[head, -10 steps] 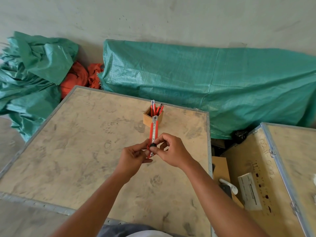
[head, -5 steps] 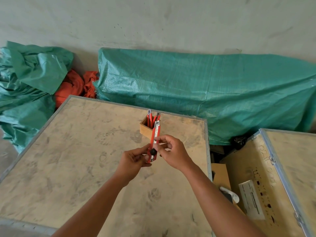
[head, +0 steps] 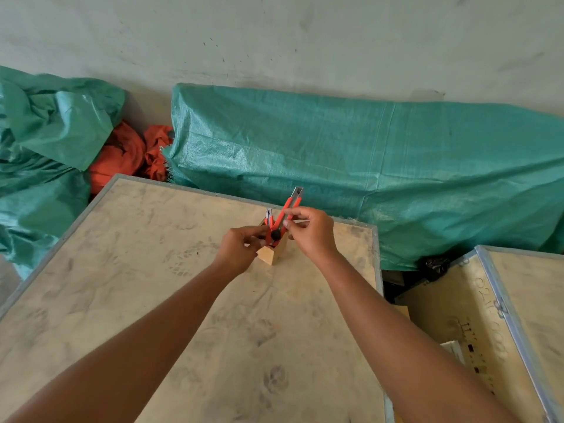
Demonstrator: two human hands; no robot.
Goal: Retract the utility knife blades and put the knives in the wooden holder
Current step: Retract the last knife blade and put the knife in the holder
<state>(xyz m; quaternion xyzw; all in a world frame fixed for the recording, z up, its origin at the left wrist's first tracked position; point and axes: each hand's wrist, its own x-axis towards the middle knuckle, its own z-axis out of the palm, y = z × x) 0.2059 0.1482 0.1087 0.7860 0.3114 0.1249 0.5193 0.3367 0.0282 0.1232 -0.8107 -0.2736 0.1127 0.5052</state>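
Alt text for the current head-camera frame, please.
Both hands, left hand and right hand, hold a red utility knife tilted above a small wooden holder, which already contains other knives, on a dusty plywood crate top. Green tarps lie behind.

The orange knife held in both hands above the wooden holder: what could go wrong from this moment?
1. The orange knife is tilted, its metal tip up, above a wooden holder that already has a knife in it; it may catch on that one.
2. The left hand and right hand pinch it close to the small holder; a push could tip it over.
3. I cannot tell if the blade is fully in; if not, it could cut a finger.
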